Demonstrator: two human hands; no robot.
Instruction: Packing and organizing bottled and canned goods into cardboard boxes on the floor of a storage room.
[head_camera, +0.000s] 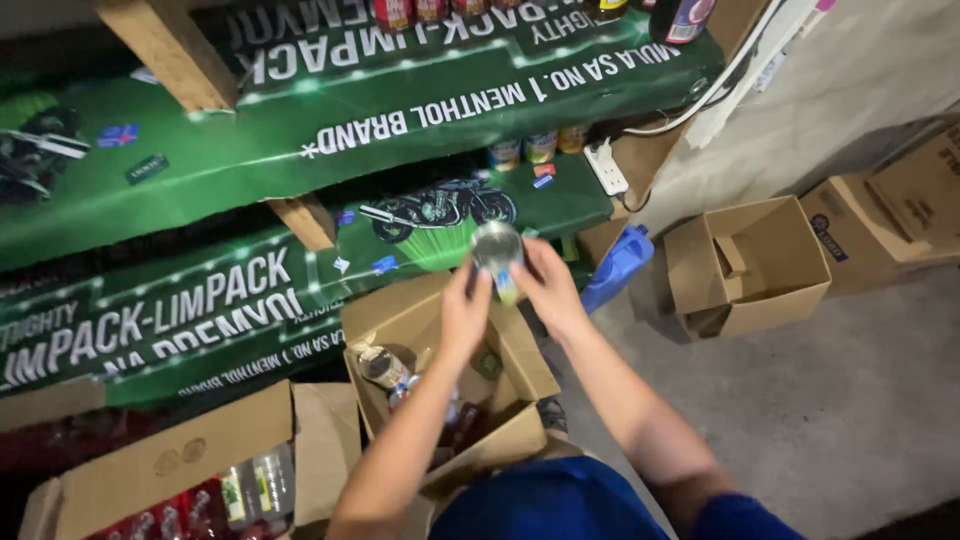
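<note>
Holding a round can with both hands, we stand over an open cardboard box on the floor. Our left hand grips the can from its left side, fingers curled up along the wall. Our right hand closes on it from the right, fingers wrapped around the far side. The can sits between the two palms, raised above the box, its shiny circular end turned toward the camera and a yellow-green label showing below.

Inside the box we see several more cans, the nearest lying tilted with a pale lid. Their exact count cannot be told.

To the lower left, a second open carton holds bottles with red and clear bodies. Behind the boxes runs a wooden shelf unit draped with green printed banners; small tins stand on the middle shelf beside a white power strip. A blue plastic jug rests on the floor just right of our hands. Further right, an empty open carton stands on the grey concrete floor, with another carton near the wall behind it.
</note>
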